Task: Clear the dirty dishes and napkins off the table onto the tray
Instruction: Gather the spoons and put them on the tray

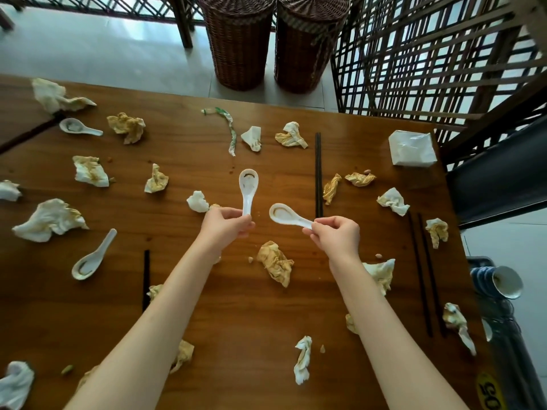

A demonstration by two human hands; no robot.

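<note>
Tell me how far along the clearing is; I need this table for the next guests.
Early to midway. Done: bowls and a cup already sit stacked off the table's right edge. In hand: the left hand holds one spoon, the right hand another spoon. Left: two spoons, chopsticks and many crumpled napkins scattered across the table.

Glossy white ceramic spoon (248,190) (smeared brown inside); the counter (183,173) is smooth varnished wood; crumpled paper napkins (275,263) look matt; two baskets (239,39) are rough woven wicker.
</note>
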